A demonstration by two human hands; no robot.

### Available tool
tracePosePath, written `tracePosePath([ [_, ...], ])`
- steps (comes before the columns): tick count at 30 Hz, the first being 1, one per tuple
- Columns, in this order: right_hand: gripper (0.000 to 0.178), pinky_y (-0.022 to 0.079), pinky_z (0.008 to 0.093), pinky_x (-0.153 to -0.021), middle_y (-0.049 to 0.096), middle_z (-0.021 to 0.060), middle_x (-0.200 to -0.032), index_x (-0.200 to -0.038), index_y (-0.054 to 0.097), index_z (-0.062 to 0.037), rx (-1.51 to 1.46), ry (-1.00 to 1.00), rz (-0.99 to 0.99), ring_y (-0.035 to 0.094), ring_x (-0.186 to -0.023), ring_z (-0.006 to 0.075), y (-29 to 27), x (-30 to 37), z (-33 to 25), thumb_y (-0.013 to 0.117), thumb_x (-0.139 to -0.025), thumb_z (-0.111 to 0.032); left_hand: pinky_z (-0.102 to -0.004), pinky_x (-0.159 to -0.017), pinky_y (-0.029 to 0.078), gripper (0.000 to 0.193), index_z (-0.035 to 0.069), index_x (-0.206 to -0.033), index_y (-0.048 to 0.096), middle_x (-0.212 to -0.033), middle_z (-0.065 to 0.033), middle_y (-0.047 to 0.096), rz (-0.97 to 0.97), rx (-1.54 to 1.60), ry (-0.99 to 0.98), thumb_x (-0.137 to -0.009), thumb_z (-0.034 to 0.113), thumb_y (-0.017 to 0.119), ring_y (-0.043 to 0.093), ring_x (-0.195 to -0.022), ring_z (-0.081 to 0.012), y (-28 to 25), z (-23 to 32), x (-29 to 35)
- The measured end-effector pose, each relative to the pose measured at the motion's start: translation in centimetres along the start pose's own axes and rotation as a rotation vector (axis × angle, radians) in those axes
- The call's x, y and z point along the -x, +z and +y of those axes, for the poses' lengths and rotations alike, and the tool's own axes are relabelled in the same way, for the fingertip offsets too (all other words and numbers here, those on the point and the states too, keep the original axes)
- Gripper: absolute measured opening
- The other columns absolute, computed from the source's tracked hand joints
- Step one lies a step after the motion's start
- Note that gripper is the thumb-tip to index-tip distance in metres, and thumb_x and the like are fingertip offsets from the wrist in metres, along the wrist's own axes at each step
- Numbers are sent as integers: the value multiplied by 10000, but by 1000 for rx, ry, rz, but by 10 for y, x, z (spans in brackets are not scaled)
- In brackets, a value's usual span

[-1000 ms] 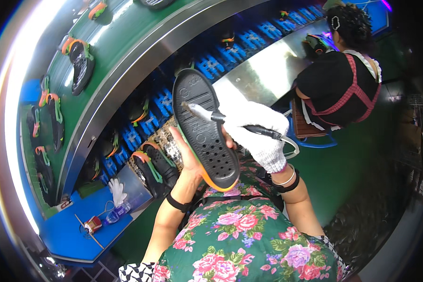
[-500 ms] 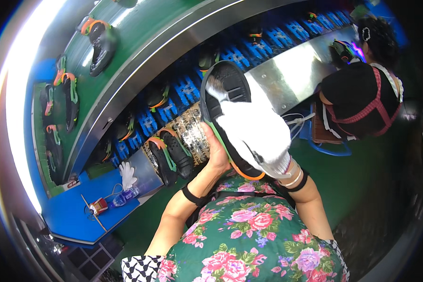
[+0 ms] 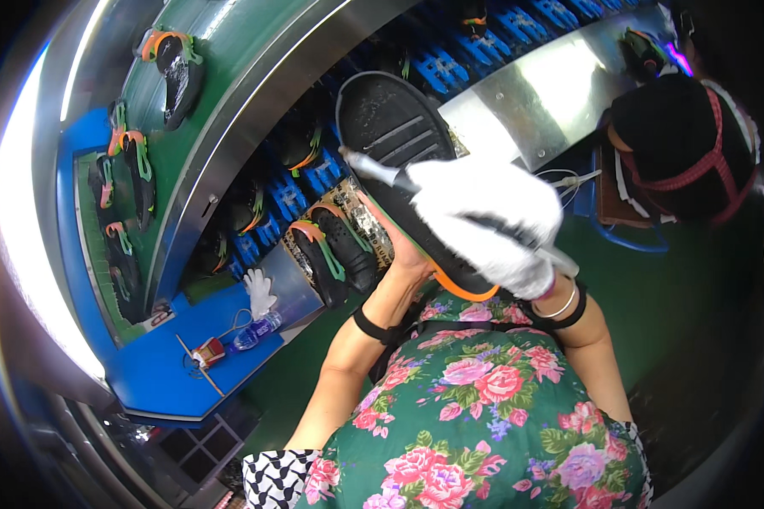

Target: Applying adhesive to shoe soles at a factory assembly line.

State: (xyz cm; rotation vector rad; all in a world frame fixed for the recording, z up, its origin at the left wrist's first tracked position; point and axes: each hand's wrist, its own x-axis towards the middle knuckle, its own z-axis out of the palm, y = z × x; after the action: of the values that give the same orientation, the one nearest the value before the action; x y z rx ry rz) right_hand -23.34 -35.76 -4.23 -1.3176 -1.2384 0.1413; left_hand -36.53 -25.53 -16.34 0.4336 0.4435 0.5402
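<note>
In front of me is a black clog (image 3: 395, 110) with orange and green trim, its flat, ridged face turned up toward me. My left hand (image 3: 406, 253) grips it from below along the left edge, the fingers mostly hidden underneath. A white glove covers my right hand (image 3: 484, 208), which is closed on a brush (image 3: 373, 168) above the middle of the clog. The brush's tip points left, at the clog's left edge; whether it touches is unclear. Beyond my left forearm stands a pair of black clogs (image 3: 348, 246) with orange and green straps, on a patterned surface.
More clogs (image 3: 180, 81) lie on the green belt (image 3: 229, 51) at upper left. A blue table (image 3: 157, 373) holds a white glove (image 3: 260, 293), a bottle (image 3: 256, 331) and a small red object (image 3: 208, 352). A co-worker (image 3: 671, 144) sits right, past a metal plate (image 3: 539, 102).
The brush has moved from the clog's far part to its left edge, and my gloved hand has turned with it. The clog's far end has come closer to me. The whole view has shifted.
</note>
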Motion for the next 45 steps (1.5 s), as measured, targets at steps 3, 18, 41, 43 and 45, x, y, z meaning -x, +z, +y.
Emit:
tracePosePath([
  [3, 336, 556, 425, -919, 727, 155, -1205, -1177, 735, -9, 7, -26, 25, 692, -1090, 337, -4, -1, 1, 701, -842, -6, -414, -1213, 313, 895, 177, -1620, 259, -1606, -50, 383, 31, -117, 264, -978, 798, 208, 401, -1447, -251, 24, -4, -12],
  [18, 251, 590, 377, -821, 765, 130, -1055, -1046, 788, -44, 2, -135, 27, 731, -950, 301, -3, 5, 1, 762, -796, -40, -421, -1198, 339, 901, 161, -1612, 274, -1577, -57, 420, -182, -177, 23, -977, 798, 220, 438, -1419, -256, -45, -14, -15],
  [41, 251, 589, 360, -821, 770, 102, -1068, -1064, 785, -78, -210, 21, -83, 735, -936, 268, -26, 29, 16, 772, -814, -56, -437, -891, 571, 1237, 6, -1331, 530, -1136, -219, 660, -241, 15, -223, -718, 1037, 228, 681, -997, -308, 25, 24, -4],
  [43, 250, 593, 366, -838, 767, 106, -1085, -1071, 779, -63, -84, -28, -87, 737, -941, 266, -27, 29, 13, 766, -822, -50, -444, -887, 567, 1251, 4, -1320, 530, -1106, -213, 657, -149, -58, -257, -693, 1048, 244, 671, -989, -314, 15, 28, -6],
  [45, 232, 596, 362, -850, 763, 108, -1095, -1086, 775, -64, -34, -78, -80, 736, -957, 255, -13, 36, 6, 747, -857, -50, -453, -893, 562, 1258, 3, -1324, 527, -1099, -211, 655, -165, -39, -277, -685, 1050, 251, 662, -1000, -322, 14, 28, -5],
])
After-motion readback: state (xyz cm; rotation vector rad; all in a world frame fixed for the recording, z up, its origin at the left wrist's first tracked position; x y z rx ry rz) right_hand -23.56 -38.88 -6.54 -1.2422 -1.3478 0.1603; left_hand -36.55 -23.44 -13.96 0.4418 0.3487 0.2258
